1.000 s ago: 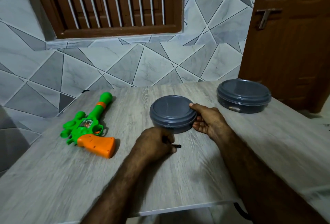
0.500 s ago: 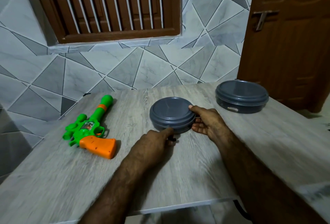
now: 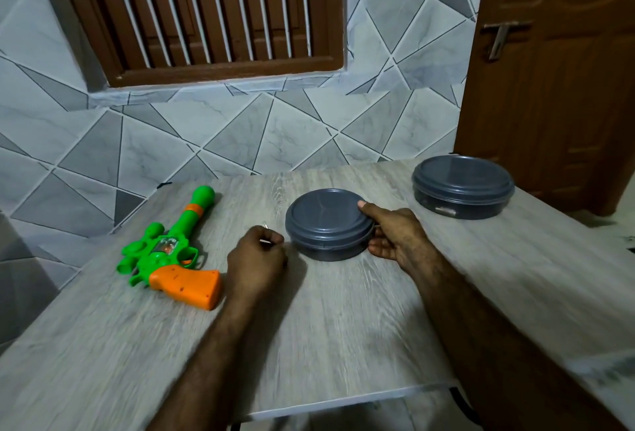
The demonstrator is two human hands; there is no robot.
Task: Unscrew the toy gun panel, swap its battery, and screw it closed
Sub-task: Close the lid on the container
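On the grey table point(image 3: 343, 327) we had our left hand point(image 3: 256, 258) curled shut around something thin, couldn't tell what. Toy gun point(image 3: 168, 248) lay just left. Right hand point(image 3: 395, 238) gripped the nearer lidded tub point(image 3: 326, 221); another tub point(image 3: 462, 186) sat further back.

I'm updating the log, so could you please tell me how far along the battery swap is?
Barely begun. Nothing looks done: the toy gun lies untouched on the table. In hand: the right hand grips the near lidded container, and the left hand is closed around a small thin item, possibly a tool. Unscrewing, battery change and closing all remain.
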